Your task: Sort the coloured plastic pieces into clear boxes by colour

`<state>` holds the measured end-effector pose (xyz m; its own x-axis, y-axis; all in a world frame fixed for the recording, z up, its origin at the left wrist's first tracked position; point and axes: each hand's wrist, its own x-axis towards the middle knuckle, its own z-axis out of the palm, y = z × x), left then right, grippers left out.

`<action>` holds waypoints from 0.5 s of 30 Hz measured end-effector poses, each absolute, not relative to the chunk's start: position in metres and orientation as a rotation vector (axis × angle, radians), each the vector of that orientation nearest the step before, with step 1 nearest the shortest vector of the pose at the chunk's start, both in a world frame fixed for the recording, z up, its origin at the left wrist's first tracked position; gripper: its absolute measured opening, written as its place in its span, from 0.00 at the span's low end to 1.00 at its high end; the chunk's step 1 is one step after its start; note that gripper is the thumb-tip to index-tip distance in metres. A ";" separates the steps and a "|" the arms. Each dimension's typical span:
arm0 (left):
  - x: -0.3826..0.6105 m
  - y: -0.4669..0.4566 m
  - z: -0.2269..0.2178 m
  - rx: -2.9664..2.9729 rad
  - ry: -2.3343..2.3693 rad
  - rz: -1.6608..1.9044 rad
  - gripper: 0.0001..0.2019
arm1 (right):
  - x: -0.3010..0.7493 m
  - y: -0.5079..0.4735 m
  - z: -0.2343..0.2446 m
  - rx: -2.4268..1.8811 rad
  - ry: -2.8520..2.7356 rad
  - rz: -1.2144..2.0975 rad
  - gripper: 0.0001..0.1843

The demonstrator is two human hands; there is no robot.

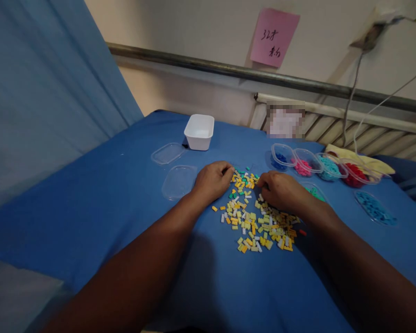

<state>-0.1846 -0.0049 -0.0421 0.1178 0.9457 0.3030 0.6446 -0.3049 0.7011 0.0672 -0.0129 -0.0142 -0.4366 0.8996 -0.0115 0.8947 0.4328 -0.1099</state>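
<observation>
Small toy bricks, mostly yellow with some white and green, lie loose in a pile on the blue cover. At the pile's far left edge is my left hand, its fingers curled and pinched together; what is between them is too small to make out. My right hand reaches over the pile's right side with its fingers bent down among the bricks. Its fingertips are partly hidden, and I cannot see what they hold. A single red brick lies under the right wrist.
A white tub stands behind, with clear lids near it. At right are clear boxes of blue bricks, pink bricks, turquoise bricks and red bricks. A blue curtain hangs at left; a radiator stands behind.
</observation>
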 end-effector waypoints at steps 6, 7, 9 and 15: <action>-0.186 -0.005 -0.042 2.007 1.553 1.011 0.13 | 0.067 -0.014 -0.008 -1.579 -2.652 0.147 0.13; -0.186 -0.005 -0.042 2.011 1.550 1.012 0.13 | 0.067 -0.015 -0.007 -1.560 -2.668 0.144 0.13; -0.186 -0.004 -0.042 2.017 1.545 1.012 0.13 | 0.067 -0.015 -0.007 -1.514 -2.710 0.140 0.14; -0.187 -0.004 -0.045 2.020 1.534 1.019 0.13 | 0.063 -0.016 -0.009 -1.437 -2.805 0.147 0.17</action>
